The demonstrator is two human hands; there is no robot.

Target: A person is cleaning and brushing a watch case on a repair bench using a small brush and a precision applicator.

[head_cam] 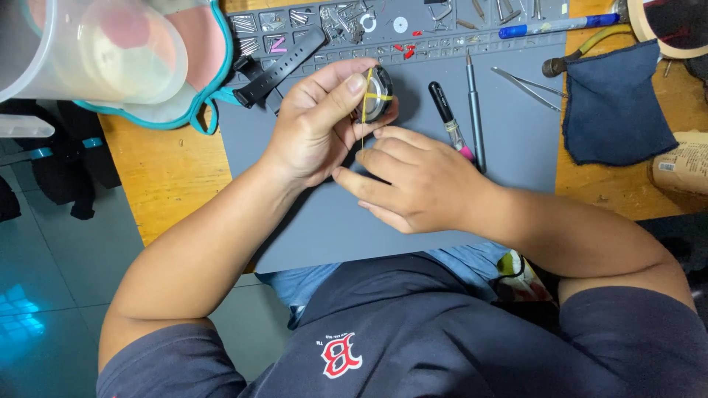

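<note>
Your left hand (313, 125) is closed around a small round watch case (376, 93); the thumb presses on its upper side and the fingers curl behind it. The case is lifted a little above the grey work mat (516, 147), just past your left fingertips. A thin yellow band (366, 110) goes over the case in 2 directions, and 1 strand runs down toward your right hand (417, 184). The right hand is just below the case, with its fingers bent together near that strand; I cannot tell if they pinch it, because the fingertips are hidden.

I judge the case as light but hard and smooth, so it can slip. Its glass or open face is fragile, so hold it by the rim, not by the flat side. The band looks thin and elastic and may snap off.

The flat face of the case is turned to the right, toward the tools. A round case has no real long axis; the strand runs almost straight down from it.

To the right of your right hand lie a black-handled tool (445, 110), a slim grey screwdriver (474, 110) and tweezers (527, 87).
</note>
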